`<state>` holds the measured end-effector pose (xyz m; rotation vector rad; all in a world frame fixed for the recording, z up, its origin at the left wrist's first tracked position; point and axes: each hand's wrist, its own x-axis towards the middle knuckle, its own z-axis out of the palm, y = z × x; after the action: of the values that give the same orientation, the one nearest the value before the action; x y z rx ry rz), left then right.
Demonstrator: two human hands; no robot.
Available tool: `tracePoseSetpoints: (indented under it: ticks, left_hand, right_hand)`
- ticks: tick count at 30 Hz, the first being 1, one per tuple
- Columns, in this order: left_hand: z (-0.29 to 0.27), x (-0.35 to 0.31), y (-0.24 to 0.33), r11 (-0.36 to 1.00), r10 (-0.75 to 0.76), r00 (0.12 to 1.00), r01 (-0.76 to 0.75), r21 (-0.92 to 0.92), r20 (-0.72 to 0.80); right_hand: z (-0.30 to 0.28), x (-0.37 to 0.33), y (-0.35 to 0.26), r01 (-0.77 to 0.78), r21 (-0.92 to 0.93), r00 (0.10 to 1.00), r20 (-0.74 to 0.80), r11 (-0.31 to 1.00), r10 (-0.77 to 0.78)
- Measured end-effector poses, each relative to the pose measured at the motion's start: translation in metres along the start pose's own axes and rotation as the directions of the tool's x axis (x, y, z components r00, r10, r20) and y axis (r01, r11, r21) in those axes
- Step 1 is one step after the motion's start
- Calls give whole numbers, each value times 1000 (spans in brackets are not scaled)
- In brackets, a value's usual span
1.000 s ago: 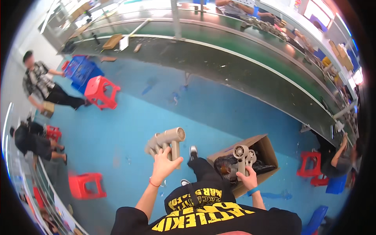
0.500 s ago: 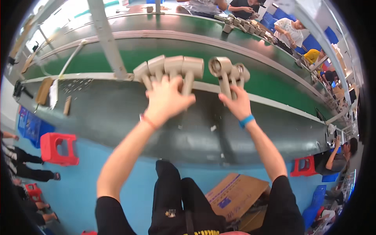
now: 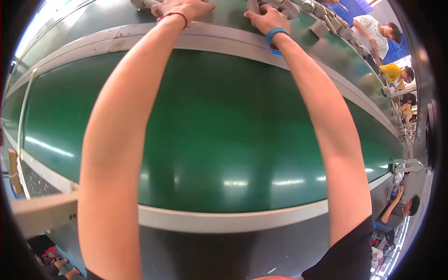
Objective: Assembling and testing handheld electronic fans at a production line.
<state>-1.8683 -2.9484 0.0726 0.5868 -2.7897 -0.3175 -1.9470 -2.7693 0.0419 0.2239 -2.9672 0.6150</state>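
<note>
Both my arms stretch far forward across the green conveyor belt (image 3: pixel 224 130). My left hand (image 3: pixel 184 10) is at the top edge of the picture, its fingers partly cut off, closed on beige-grey hair dryer bodies (image 3: pixel 143 4). Only part of these shows beside the hand. To the right, my right hand (image 3: pixel 269 19) grips more hair dryer bodies (image 3: pixel 288 9) of the same colour, one handle rising between thumb and fingers. Both hands are over the dark surface beyond the belt's far rail.
A row of similar parts (image 3: pixel 333 21) lies at the far right. Behind it works a person in a white shirt (image 3: pixel 371 35), with one in yellow (image 3: pixel 393 73) farther along. A pale metal rail (image 3: pixel 233 220) edges the near side; a beam (image 3: pixel 44 212) juts in at left.
Both hands have moved forward from the near rail, over the green belt to the far surface, carrying the hair dryer bodies. My view has shifted forward too.
</note>
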Motion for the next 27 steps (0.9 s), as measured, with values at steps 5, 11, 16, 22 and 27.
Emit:
tracePoseSetpoints:
  ticks: [5,11,16,22,27]
  left_hand:
    - [48,16,24,972,-48,997,33,-234,-59]
    - [57,-66,21,930,184,811,-327,-170,-555]
    - [-44,-303,-36,799,373,919,-388,-460,-126]
    - [-207,-668,-124,618,17,991,97,-780,136]
    - [-256,-1022,-280,400,-750,464,886,-236,471]
  right_hand:
    - [13,-2,19,434,267,880,-328,860,-343]
    - [-4,-71,56,517,200,826,-374,832,-423]
    - [-39,-348,16,525,163,844,25,835,-535]
    - [-111,-619,-28,470,182,753,427,864,-500]
    - [-81,-686,-41,531,-97,748,521,842,-411]
